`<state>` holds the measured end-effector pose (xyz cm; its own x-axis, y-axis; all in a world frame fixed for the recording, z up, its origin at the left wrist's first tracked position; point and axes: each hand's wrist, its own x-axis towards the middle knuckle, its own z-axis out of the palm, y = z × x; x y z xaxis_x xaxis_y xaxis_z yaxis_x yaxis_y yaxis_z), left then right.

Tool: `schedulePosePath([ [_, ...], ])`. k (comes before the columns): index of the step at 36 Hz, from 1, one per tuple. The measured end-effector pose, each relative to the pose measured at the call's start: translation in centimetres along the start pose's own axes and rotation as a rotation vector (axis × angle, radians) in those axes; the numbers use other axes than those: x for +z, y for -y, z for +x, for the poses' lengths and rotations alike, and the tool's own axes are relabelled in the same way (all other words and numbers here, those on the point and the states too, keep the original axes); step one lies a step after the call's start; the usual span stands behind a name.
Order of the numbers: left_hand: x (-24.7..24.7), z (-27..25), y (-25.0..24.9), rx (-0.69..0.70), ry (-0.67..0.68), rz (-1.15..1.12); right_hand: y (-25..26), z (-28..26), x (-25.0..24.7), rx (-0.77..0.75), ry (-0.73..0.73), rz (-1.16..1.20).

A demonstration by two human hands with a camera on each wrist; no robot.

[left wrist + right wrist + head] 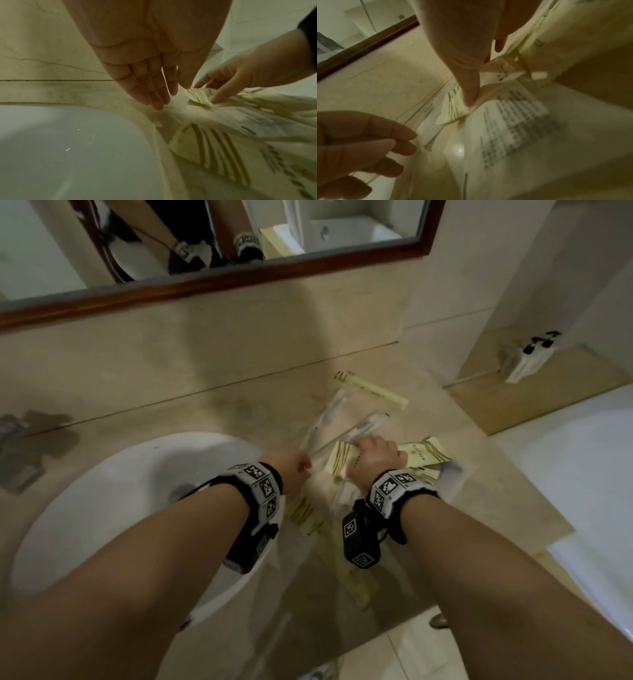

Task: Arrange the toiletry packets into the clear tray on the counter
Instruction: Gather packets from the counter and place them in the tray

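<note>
Pale yellow and clear toiletry packets lie scattered on the beige counter, right of the sink. My left hand [305,467] [175,97] pinches the end of a long clear packet [318,440] [178,101] between thumb and fingers. Beside it, my right hand [359,450] [209,92] [471,102] pinches a yellow striped packet [340,460] [199,96] [453,108], which buckles. The clear tray [460,470] is faint under my wrists, with more packets [428,455] [219,148] inside or under it. A long yellow packet [371,390] lies farther back.
A white round sink [102,508] sits at the left, close to my left hand. A brown-framed mirror [205,285] hangs on the back wall. A white pump dispenser [527,361] stands on a ledge at the far right, above a white tub [582,474]. The counter's front edge [411,611] is near.
</note>
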<state>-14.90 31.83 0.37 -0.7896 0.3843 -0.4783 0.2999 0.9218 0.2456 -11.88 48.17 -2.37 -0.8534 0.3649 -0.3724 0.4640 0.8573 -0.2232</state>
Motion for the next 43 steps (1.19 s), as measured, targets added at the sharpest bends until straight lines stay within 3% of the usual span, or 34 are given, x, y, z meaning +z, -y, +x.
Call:
schedulePosePath([
  [6,-1.5,-0.8,0.6,-0.031,-0.061,-0.161,0.9,-0.2,-2.1,-0.087,-0.001,0.104],
  [10,-2.5,-1.7,0.6,-0.014,-0.114,-0.276,2.3,-1.2,-3.8,-0.258,0.023,0.224],
  [18,-4.2,-5.0,3.1,-0.053,-0.27,-0.289,7.8,-4.6,-4.3,-0.485,-0.003,0.294],
  [26,-5.2,-9.7,10.7,-0.14,-0.37,-0.337,14.2,-7.5,-2.2,-0.505,0.108,0.126],
  [35,-5.1,-16.3,21.2,-0.209,-0.437,-0.401,24.1,-12.5,1.5,-0.564,0.185,0.212],
  [43,-5.0,-23.3,31.9,-0.308,-0.443,-0.435,34.2,-18.1,5.8,-0.703,0.227,0.12],
])
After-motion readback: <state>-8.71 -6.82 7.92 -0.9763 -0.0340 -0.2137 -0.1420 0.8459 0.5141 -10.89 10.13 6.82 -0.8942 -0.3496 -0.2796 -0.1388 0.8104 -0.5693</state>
